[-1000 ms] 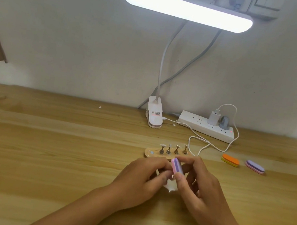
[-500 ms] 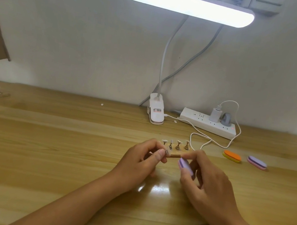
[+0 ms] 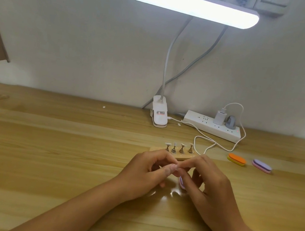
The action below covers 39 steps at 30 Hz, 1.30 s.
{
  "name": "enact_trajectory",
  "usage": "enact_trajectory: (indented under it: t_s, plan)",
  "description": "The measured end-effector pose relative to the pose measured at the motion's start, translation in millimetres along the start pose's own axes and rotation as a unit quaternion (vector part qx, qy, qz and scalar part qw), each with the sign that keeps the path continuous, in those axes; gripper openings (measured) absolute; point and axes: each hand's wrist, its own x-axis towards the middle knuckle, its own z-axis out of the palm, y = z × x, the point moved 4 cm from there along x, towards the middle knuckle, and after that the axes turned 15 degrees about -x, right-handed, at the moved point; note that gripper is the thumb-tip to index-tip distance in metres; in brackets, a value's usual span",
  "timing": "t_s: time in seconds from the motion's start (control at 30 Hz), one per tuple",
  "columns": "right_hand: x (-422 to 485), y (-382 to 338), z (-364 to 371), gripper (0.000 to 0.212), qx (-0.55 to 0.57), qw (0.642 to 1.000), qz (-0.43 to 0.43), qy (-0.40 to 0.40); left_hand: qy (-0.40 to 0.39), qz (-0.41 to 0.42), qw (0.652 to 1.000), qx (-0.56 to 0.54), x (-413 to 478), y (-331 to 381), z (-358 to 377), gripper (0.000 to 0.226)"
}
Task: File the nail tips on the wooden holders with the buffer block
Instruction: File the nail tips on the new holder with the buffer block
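Centre frame: right hand (image 3: pixel 214 186) grips buffer block (image 3: pixel 181 183); left hand (image 3: pixel 146 172) curled, contents indiscernible. Risk: knuckles crowd wooden holder (image 3: pixel 156 150); a careless stroke could topple nail tips (image 3: pixel 182 145).

Buffer block (image 3: pixel 181 183) mostly hidden behind right hand (image 3: pixel 214 184); small item (image 3: pixel 175 166) in left hand (image 3: pixel 146 172) pinch unidentifiable.

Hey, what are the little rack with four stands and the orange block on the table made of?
Rack: pale matte wood, by its tan colour and flat block shape. Its stands: likely metal, they glint. Orange block: probably foam with an abrasive face, matte, yellow layer underneath; grit too small to tell.
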Motion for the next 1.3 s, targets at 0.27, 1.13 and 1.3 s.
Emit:
enact_trajectory:
  t_s: [0.27,1.13,1.3]
  plan:
    - [-0.7,1.6,3.3,0.007,-0.002,1.000,0.009,-0.007,-0.015,0.014,1.000,0.003,0.2,2.5,2.6,0.014]
    - [-1.9,-1.3,3.6,0.009,-0.102,0.993,-0.020,-0.048,0.035,0.026,0.995,0.085,-1.6,1.3,2.1,0.037]
    - [-1.6,-2.5,1.4,0.005,-0.120,0.991,-0.033,-0.041,0.029,0.038,0.991,0.125,-3.7,6.0,4.0,0.033]
